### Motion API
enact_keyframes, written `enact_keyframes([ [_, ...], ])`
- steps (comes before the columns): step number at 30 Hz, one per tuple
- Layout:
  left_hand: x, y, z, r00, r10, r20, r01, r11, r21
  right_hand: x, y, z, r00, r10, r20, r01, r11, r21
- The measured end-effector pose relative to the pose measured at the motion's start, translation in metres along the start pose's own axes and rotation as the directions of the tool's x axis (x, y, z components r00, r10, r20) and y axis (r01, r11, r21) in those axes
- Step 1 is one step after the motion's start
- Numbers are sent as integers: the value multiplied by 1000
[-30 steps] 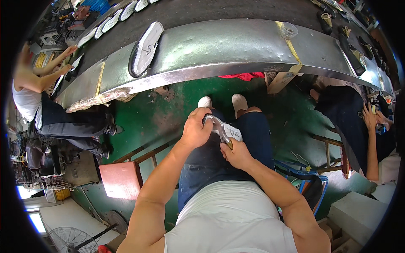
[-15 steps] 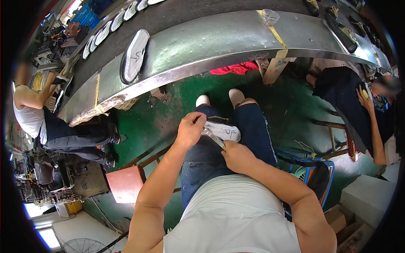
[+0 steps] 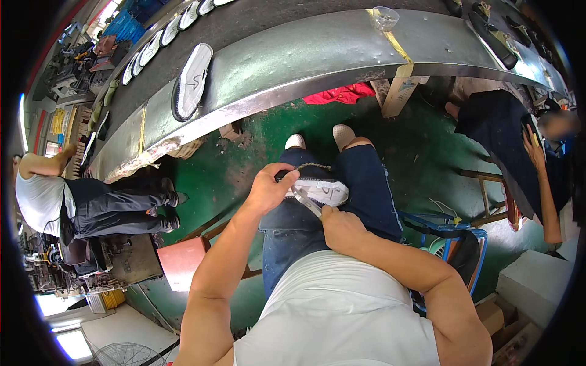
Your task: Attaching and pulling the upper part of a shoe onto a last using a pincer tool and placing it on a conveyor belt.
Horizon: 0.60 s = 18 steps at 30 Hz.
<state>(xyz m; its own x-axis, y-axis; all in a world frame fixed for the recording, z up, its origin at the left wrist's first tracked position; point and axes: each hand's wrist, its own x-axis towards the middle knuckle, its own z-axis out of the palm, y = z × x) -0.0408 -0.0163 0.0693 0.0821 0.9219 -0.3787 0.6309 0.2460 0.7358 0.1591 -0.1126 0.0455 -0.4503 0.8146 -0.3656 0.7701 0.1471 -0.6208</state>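
Observation:
On my thighs lies a white shoe upper point(image 3: 329, 191) with a dark stitched edge and a dark curved line on its side. My left hand point(image 3: 267, 190) is closed on the shoe upper's left end, thumb and fingers pinching it. Closed around a slim silver metal tool point(image 3: 310, 203) is my right hand point(image 3: 343, 228). The tool slants up and left, its tip against the shoe upper close to my left fingers; its exact kind is unclear. A dark braided cord point(image 3: 314, 165) arches just above the shoe upper.
Ahead runs a metal-edged bench point(image 3: 274, 67) carrying a white shoe piece point(image 3: 194, 82), a clear plastic cup point(image 3: 385, 18) and a row of white shoe parts point(image 3: 149, 49). One person point(image 3: 46, 192) stands at left, another point(image 3: 506, 146) sits at right. A pink-topped stool point(image 3: 183, 263) is left of me.
The tool's tip has shifted slightly down and left along the shoe upper. My left hand has tilted a little, still pinching. The person at left has turned and reached farther away.

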Motion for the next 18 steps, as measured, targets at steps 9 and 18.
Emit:
enact_keyframes([
  [9, -6, -5, -8, 986, 121, 115, -138, 978, 156, -16, 40, -18, 996, -77, 38, 47, 859, 510],
  [18, -6, -7, -16, 972, 123, 198, -142, 986, 87, 12, 24, -14, 943, -62, -328, 203, 886, 417],
])
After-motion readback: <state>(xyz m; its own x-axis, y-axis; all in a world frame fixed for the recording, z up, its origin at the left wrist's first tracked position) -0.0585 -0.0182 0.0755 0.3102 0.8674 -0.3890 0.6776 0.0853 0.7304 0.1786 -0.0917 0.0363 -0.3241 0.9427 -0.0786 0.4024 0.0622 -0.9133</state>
